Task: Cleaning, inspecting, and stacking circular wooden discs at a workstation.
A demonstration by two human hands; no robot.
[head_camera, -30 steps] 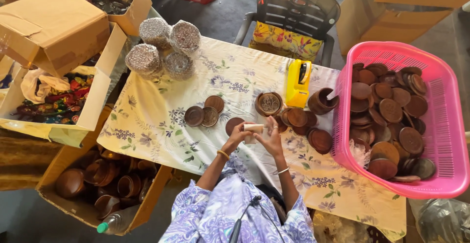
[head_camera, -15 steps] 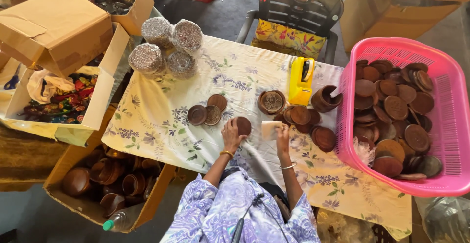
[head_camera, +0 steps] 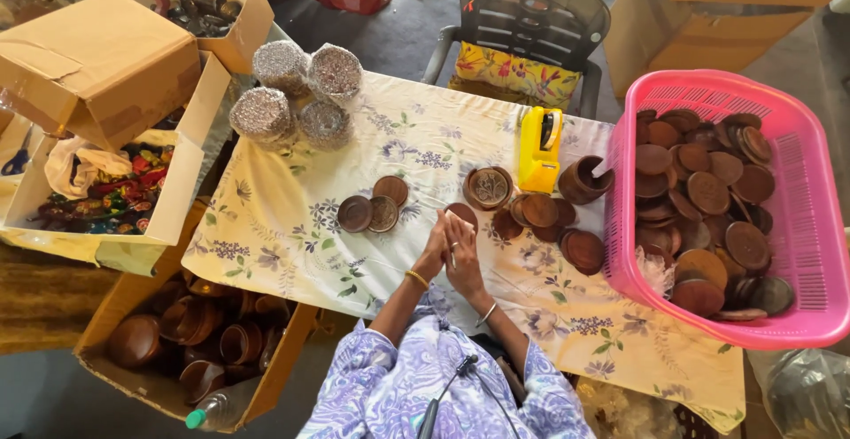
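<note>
Hands meet over the table's near edge, pressed together around a small pale piece (head_camera: 458, 219) that peeks out at the fingertips; what it is cannot be told. Just beyond those fingertips lies a brown round disc (head_camera: 461, 215), flat on the cloth.

Floral tablecloth (head_camera: 292, 227) covers the table. Three more brown discs (head_camera: 372, 207) sit to the left of the hands, a yellow tape dispenser (head_camera: 538, 149) and a dark clay pot (head_camera: 584, 180) beyond and to the right. Far right stands a pink basket (head_camera: 797, 227) full of brown discs. Cardboard boxes (head_camera: 97, 58) crowd the floor to the left.

Left hand (head_camera: 434, 249) and right hand (head_camera: 465, 253) are folded palm to palm, fingers closed on the pale piece.
</note>
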